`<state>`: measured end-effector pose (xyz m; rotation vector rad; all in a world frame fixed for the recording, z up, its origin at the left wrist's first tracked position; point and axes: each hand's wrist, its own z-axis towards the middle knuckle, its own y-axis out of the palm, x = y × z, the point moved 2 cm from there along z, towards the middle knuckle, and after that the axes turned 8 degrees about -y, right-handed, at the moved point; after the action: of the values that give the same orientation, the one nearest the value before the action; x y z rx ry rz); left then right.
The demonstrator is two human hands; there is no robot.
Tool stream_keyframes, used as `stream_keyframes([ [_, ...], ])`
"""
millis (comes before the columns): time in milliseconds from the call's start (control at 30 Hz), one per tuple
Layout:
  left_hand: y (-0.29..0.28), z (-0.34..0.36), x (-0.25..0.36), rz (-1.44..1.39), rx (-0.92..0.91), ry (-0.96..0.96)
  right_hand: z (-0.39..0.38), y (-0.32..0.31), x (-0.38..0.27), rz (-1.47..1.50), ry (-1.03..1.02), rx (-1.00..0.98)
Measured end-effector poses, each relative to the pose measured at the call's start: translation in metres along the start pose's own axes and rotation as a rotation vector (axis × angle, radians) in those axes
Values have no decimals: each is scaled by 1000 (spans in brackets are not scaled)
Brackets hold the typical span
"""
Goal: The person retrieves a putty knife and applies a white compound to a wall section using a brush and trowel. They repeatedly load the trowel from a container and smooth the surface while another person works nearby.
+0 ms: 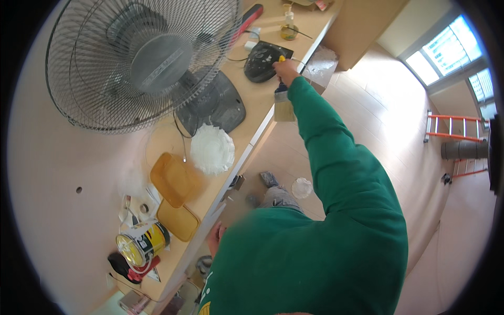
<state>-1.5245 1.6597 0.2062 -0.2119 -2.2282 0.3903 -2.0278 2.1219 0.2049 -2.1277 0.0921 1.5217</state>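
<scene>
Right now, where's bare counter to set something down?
Bare strip: counter between the grey fan base and black object, near the brush in the right hand. Crowded: the end with the yellow-and-black can, tan tub and tan tray.

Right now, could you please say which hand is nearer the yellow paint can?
Left: the left hand is by the table edge, right of the paint can; the right hand, holding a brush, is much farther ahead.

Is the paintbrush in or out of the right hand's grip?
In: the right hand is closed around the paintbrush, its bristles showing below.
</scene>
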Motion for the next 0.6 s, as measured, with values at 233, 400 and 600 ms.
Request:
stream_keyframes([
  [233, 28, 10, 35, -183, -39, -113, -107, -22, -42, -33, -490, 38],
  [400, 11, 16, 54, -110, -53, 105, -212, -60, -43, -139, -633, -104],
  [600, -38, -22, 103, 182, 295, 538, -360, -29, -48, -127, -581, -902],
])
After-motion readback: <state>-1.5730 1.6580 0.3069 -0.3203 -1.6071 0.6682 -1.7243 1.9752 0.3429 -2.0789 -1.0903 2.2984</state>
